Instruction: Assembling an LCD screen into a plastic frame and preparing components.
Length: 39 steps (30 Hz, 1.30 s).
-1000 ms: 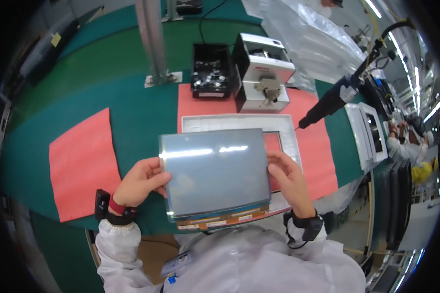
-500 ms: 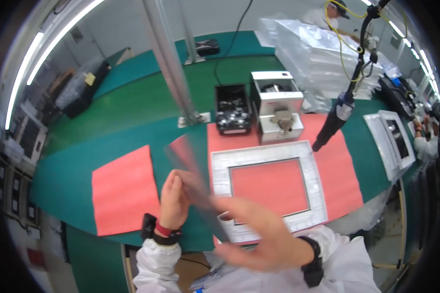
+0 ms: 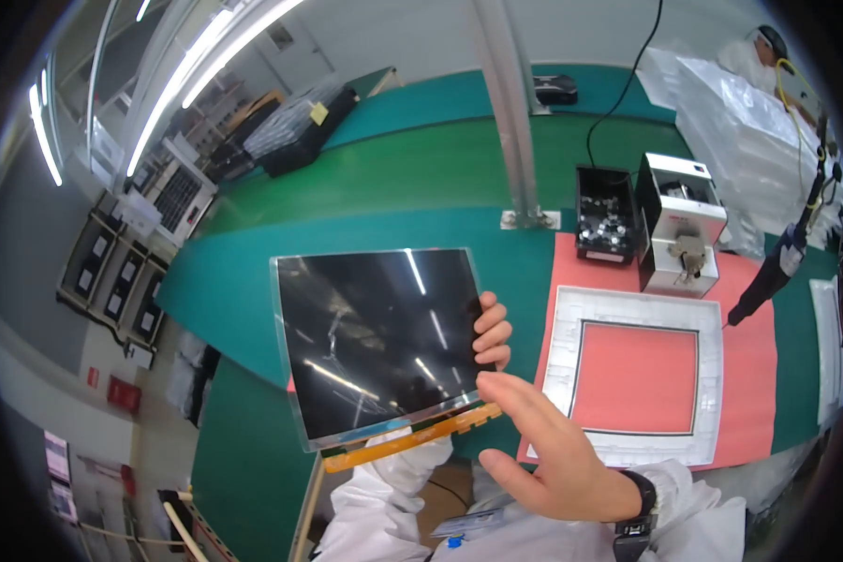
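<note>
A black glossy display panel (image 3: pixel 375 337) with a clear film border and an orange strip (image 3: pixel 412 438) along its lower edge is held up, its dark face toward me. My left hand (image 3: pixel 493 332) grips it from behind; its fingers curl round the right edge, while the palm is hidden. My right hand (image 3: pixel 567 459), thumb and fingers apart, is beside the panel's lower right corner; I cannot tell whether the fingertips touch it. To the right lies a white rectangular frame (image 3: pixel 642 450) with a dark inner border, on a red mat (image 3: pixel 754 375).
Behind the frame stand a black bin (image 3: pixel 607 255) of small parts and a white-and-black machine (image 3: pixel 665 267). An electric screwdriver (image 3: pixel 768 281) hangs at the right. A metal post (image 3: pixel 510 122) rises from the green table (image 3: pixel 234 281). A person (image 3: pixel 754 61) is at the far right.
The panel has turned from nearly edge-on to face me. My view has swung left, so the frame and bin appear farther right. The panel now hides most of the left red sheet.
</note>
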Motion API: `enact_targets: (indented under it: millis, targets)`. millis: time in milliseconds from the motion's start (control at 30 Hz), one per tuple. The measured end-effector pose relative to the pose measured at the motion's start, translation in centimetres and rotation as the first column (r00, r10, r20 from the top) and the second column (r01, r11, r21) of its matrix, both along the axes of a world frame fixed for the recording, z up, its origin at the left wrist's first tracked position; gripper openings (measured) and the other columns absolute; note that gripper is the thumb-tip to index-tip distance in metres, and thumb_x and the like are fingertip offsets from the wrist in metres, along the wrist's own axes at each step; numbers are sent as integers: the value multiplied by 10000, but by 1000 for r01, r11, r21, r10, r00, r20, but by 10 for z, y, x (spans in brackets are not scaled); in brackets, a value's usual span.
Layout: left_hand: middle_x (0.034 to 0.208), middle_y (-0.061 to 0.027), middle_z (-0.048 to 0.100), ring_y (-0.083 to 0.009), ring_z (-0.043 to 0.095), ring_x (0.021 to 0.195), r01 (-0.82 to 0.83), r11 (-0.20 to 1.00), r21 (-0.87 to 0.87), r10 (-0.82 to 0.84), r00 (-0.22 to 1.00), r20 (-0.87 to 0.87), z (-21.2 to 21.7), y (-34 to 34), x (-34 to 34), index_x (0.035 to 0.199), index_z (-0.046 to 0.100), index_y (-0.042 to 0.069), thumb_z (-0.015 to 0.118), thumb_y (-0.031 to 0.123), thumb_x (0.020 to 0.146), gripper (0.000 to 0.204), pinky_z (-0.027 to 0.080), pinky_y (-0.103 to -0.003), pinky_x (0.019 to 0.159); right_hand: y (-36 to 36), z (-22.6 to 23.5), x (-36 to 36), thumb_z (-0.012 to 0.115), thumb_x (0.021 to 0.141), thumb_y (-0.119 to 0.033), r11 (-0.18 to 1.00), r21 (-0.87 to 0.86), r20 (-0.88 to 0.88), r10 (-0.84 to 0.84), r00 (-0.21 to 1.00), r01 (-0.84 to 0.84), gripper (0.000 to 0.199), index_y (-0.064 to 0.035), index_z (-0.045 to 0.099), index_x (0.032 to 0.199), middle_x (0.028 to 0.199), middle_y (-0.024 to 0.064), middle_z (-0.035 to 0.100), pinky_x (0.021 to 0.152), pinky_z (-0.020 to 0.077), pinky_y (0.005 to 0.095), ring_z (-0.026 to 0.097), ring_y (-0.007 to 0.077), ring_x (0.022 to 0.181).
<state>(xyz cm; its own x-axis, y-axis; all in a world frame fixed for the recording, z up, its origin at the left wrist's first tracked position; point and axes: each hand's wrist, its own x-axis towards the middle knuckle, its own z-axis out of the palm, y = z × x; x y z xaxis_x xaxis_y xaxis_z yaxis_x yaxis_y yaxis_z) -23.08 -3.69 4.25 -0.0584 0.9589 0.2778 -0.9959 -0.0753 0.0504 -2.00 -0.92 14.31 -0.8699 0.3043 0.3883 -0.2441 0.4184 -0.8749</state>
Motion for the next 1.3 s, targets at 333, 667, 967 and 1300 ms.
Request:
enact_targets:
  millis: [333, 667, 967, 1300]
  targets:
    - [969, -86, 508, -233, 486, 862, 179, 983, 45, -168, 969, -180, -35, 8, -39, 1305, 493, 41, 433, 294, 1000, 401, 434, -374, 721, 15, 12, 18, 488, 1012, -225, 930, -356, -75, -126, 989, 92, 503, 75, 365, 1396, 1295, 185, 531, 900, 501, 342, 603, 235, 1102]
    - [1144, -22, 617, -109, 555, 1091, -591, 773, -232, 64, 436, -898, 24, 4, 8, 1200, 547, 39, 525, 171, 1005, 237, 467, -272, 911, 63, -9, 73, 565, 926, -19, 784, -355, 92, -512, 854, 508, 559, 20, 337, 1435, 1265, 167, 532, 832, 530, 308, 605, 195, 1092]
    - [821, -43, 649, -127, 656, 690, -184, 880, -437, -387, 254, -886, 6, -11, -5, 918, 606, 6, 553, 211, 998, 226, 565, -260, 620, 70, -82, 133, 586, 910, 33, 633, -344, 438, -545, 715, 693, 470, 31, 466, 1364, 915, 15, 575, 713, 458, 196, 564, 60, 823]
    - [752, -44, 640, -133, 661, 636, -179, 820, -544, -499, 240, -832, -12, -8, -10, 847, 589, 9, 565, 184, 990, 227, 557, -240, 601, 75, -99, 124, 685, 862, -59, 655, 73, 409, -707, 577, 752, 214, 28, 648, 1054, 824, 75, 598, 614, 471, 252, 572, 122, 697]
